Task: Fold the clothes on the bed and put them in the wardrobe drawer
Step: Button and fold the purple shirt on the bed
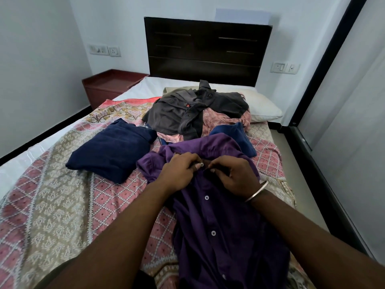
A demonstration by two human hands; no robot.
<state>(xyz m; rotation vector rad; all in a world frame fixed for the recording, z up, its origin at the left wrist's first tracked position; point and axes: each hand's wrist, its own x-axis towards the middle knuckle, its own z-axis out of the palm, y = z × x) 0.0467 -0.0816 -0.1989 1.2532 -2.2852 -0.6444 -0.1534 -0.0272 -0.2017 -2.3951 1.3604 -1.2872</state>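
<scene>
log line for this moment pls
stage: buttoning purple shirt on bed | left hand: pinches placket | right hand: pinches placket | folded navy garment alongside

A long purple button-front shirt is spread down the near middle of the patterned pink-and-beige bedspread, pinched at its collar by the left hand and the right hand. Bare bedspread is left to the near left. A folded navy-blue garment is set just left of the shirt. Behind, the way to the white pillow is blocked by a heaped grey collared shirt and pink cloth.
</scene>
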